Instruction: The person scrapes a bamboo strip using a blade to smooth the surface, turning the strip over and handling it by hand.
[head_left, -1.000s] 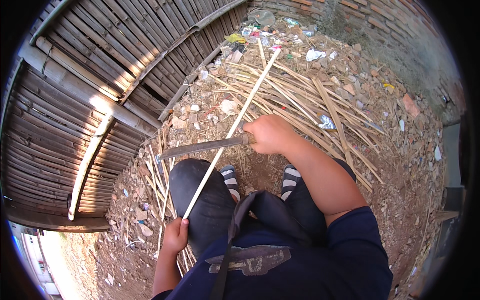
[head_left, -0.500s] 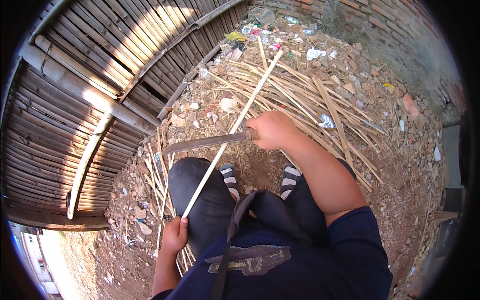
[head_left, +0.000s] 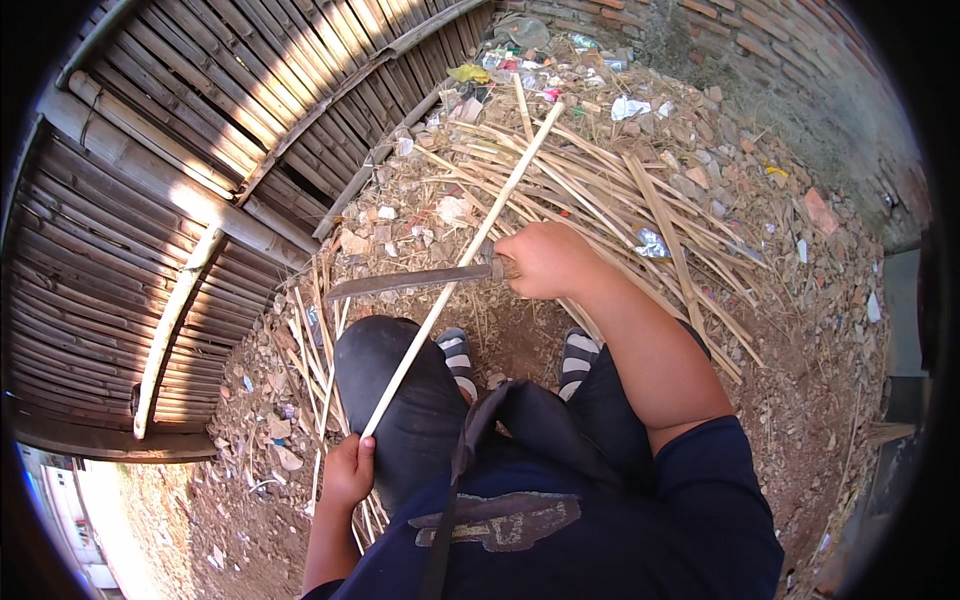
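Note:
My left hand [head_left: 349, 470] is closed round the lower end of a long, pale bamboo strip [head_left: 415, 345], beside my left knee. From there the strip slants up and away to the right, over my thigh and past the heap. In my right hand [head_left: 548, 262] is the wooden handle of a machete [head_left: 400, 283], its dark blade pointing left. The blade lies across the strip about halfway along, appearing to touch it. Beyond my right hand spreads a loose pile of bamboo strips [head_left: 590, 190]. More thin strips [head_left: 322, 370] lie on the ground left of my knee.
A bamboo slat wall [head_left: 150, 230] stands along the left, with a curved pole on it. A brick wall [head_left: 790, 70] closes the far right. Rubble and litter, including a yellow plastic scrap [head_left: 470, 73], cover the ground. My striped socks [head_left: 578, 360] show between my knees.
Hardly anything differs. The machete blade has tipped very slightly and my right hand has shifted a touch; the left hand and the strip keep nearly the same place.

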